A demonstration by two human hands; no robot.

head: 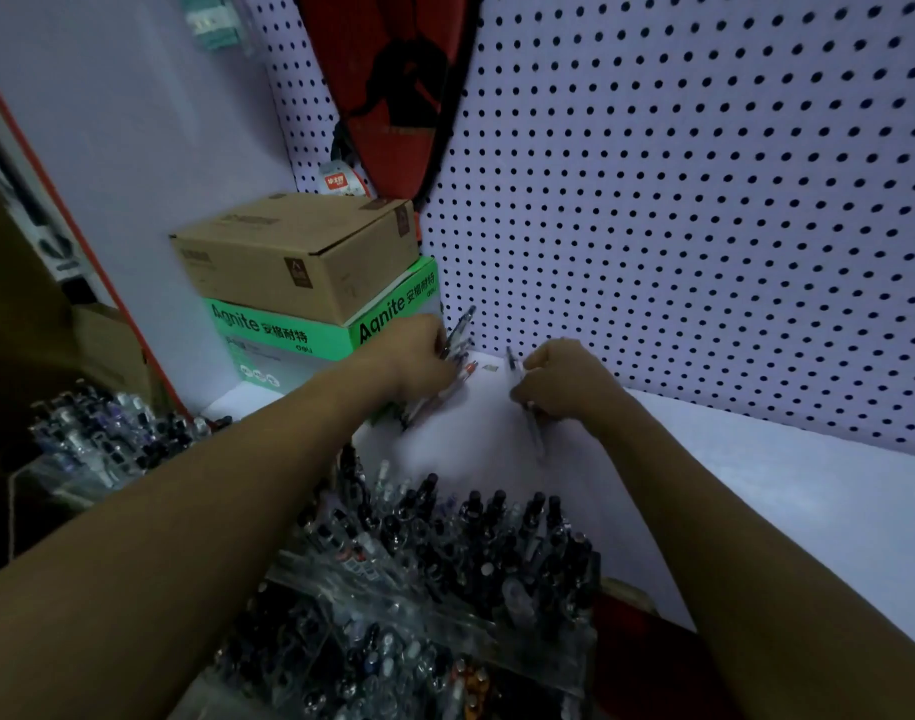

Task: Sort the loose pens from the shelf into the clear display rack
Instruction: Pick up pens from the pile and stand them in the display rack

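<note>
White shelf (pixel 730 485) under pegboard (pixel 704 200), boxes stacked in the corner. Left hand (pixel 419 356) clamped round a bundle of pens (pixel 458 337), gathered for one trip; right hand (pixel 564 387) curled on a single pen (pixel 534 433). Clear display rack (pixel 445 563) waiting just below, already crowded.

Dim, bluish overall; brightest on the white shelf (pixel 756 459). Soft throughout, blurred at the display rack (pixel 445 563). Strongly bowed toward the edges, wide-angle.

The green box (pixel 393 314) under the cardboard carton read "Agnite" in black on one side and in white on the other, each followed by Chinese characters.
</note>
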